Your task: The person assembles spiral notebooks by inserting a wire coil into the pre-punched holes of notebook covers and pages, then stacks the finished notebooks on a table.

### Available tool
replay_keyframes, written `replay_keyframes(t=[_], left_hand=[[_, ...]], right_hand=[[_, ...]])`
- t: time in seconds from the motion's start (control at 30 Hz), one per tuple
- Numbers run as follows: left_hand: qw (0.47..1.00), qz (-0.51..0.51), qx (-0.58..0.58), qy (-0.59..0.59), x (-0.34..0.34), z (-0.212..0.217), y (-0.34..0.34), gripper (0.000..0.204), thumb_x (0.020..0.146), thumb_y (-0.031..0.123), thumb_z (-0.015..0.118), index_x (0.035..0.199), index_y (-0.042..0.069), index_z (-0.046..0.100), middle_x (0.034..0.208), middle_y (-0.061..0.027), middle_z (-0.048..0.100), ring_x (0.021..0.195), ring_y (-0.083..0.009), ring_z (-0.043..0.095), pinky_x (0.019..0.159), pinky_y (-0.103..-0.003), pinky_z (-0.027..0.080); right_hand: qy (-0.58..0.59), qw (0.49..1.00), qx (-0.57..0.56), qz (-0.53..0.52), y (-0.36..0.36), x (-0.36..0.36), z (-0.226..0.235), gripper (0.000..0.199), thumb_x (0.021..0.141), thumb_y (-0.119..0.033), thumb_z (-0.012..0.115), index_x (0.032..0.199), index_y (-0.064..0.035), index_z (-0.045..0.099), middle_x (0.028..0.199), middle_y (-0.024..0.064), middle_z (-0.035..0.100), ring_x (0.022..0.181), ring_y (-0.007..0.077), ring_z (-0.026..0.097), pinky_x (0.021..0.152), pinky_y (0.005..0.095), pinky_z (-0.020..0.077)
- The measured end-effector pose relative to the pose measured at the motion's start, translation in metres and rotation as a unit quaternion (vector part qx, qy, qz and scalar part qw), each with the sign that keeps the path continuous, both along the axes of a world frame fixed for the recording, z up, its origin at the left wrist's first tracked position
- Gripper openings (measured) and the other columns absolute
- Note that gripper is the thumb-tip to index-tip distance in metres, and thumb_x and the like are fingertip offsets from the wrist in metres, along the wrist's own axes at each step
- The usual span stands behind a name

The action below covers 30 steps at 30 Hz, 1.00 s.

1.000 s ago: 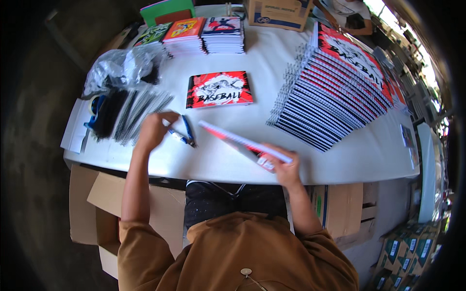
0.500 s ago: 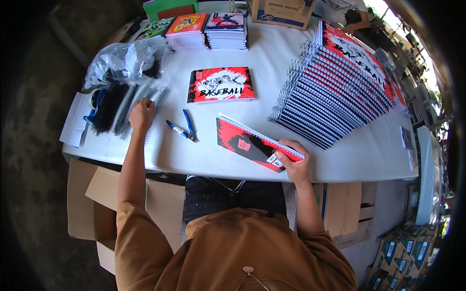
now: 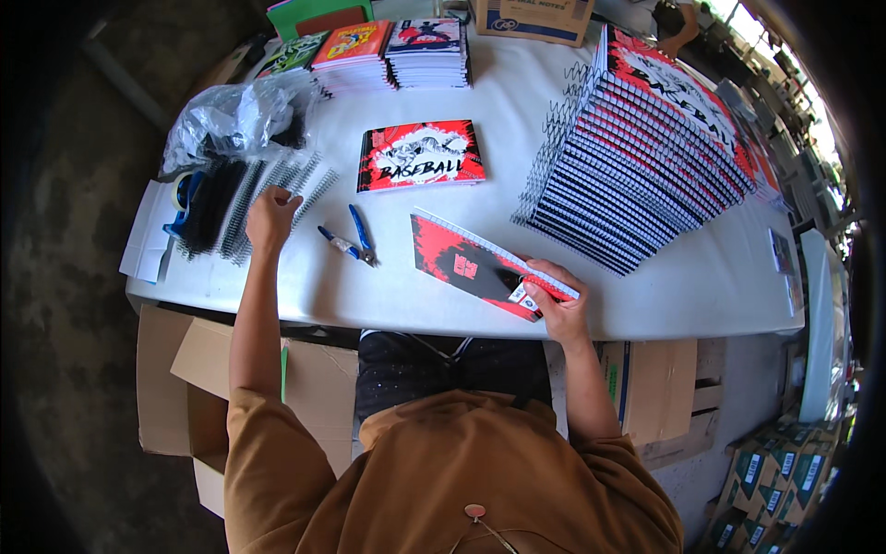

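My right hand [image 3: 560, 302] grips a red and black notebook [image 3: 471, 265] by its right end, thumb on the cover. The notebook is tilted, with its white page edge up. My left hand [image 3: 269, 220] is over a row of spiral binding coils [image 3: 235, 208], fingertips pinched at one coil [image 3: 317, 196] that lies apart at the right of the row. The fingers partly hide this contact. Between the hands lie blue-handled pliers [image 3: 353, 242], handles spread. Beyond them sits a small stack of red, white and black notebooks [image 3: 421, 157].
A tall leaning stack of coil-bound notebooks [image 3: 646, 157] fills the right side. Three notebook stacks [image 3: 425, 65] and a cardboard box [image 3: 533, 20] stand at the back. A plastic bag [image 3: 235, 120] and a blue tape dispenser [image 3: 185, 198] are at left. Another person's hand [image 3: 678, 42] shows far right.
A coil at my left hand's fingertips now stands apart to the right of the row. My right hand keeps the notebook in nearly the same place. The view has shifted slightly.
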<state>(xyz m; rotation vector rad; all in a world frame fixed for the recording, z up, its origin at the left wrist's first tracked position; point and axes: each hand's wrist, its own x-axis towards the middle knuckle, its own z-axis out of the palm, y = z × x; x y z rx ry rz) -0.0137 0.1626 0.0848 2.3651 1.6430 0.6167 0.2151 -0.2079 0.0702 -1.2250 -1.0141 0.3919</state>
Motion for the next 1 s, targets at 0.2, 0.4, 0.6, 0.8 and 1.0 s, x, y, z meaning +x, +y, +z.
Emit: replay_keyframes(t=[0.2, 0.4, 0.6, 0.8, 1.0], left_hand=[[0.999, -0.043, 0.011, 0.003, 0.006, 0.014, -0.012, 0.028, 0.076, 0.025, 0.064, 0.096, 0.005, 0.062, 0.082, -0.011, 0.065, 0.074, -0.0254, 0.062, 0.066, -0.037, 0.047], [0.848, -0.361, -0.312, -0.229, 0.042, 0.053, -0.121, 0.023, 0.092, 0.021, 0.044, 0.098, 0.002, 0.054, 0.071, -0.0053, 0.049, 0.061, -0.0113, 0.046, 0.06, -0.026, 0.042], [0.86, -0.392, -0.25, -0.21, 0.044, 0.037, -0.125, 0.04, 0.092, 0.04, 0.046, 0.084, 0.002, 0.057, 0.066, -0.0059, 0.052, 0.06, -0.0126, 0.048, 0.057, -0.028, 0.042], [0.89, -0.358, -0.24, -0.149, 0.042, 0.04, -0.124, 0.043, 0.091, 0.043, 0.048, 0.085, 0.001, 0.058, 0.062, -0.0069, 0.053, 0.054, -0.0147, 0.047, 0.055, -0.028, 0.041], [0.853, -0.376, -0.278, -0.231, 0.042, 0.043, -0.136, 0.047, 0.092, 0.044, 0.045, 0.075, 0.001, 0.054, 0.059, -0.0015, 0.044, 0.057, -0.0104, 0.042, 0.056, -0.026, 0.038]], right_hand=[[0.003, 0.999, -0.026, -0.022, 0.001, 0.0, -0.001, 0.027, 0.079, 0.002, 0.062, 0.106, 0.0018, 0.06, 0.103, 0.01, 0.063, 0.086, 0.0108, 0.059, 0.078, 0.0234, 0.0465], [0.029, 0.997, -0.061, -0.035, -0.003, 0.002, -0.004, 0.029, 0.08, 0.002, 0.061, 0.109, 0.0012, 0.061, 0.1, 0.0085, 0.065, 0.084, 0.0084, 0.059, 0.078, 0.0217, 0.0462], [0.034, 0.997, -0.056, -0.037, 0.0, -0.001, 0.0, 0.026, 0.081, 0.002, 0.061, 0.106, 0.0017, 0.062, 0.099, 0.0088, 0.066, 0.084, 0.0079, 0.059, 0.078, 0.0213, 0.0458], [0.02, 0.997, -0.057, -0.039, -0.001, 0.001, 0.001, 0.026, 0.079, 0.0, 0.064, 0.105, 0.0043, 0.062, 0.092, 0.0088, 0.065, 0.079, 0.0086, 0.058, 0.074, 0.0225, 0.0471], [0.013, 0.998, -0.055, -0.012, -0.003, 0.003, 0.004, 0.026, 0.079, 0.003, 0.062, 0.105, 0.0017, 0.063, 0.095, 0.0088, 0.066, 0.08, 0.0073, 0.059, 0.074, 0.0209, 0.0467]])
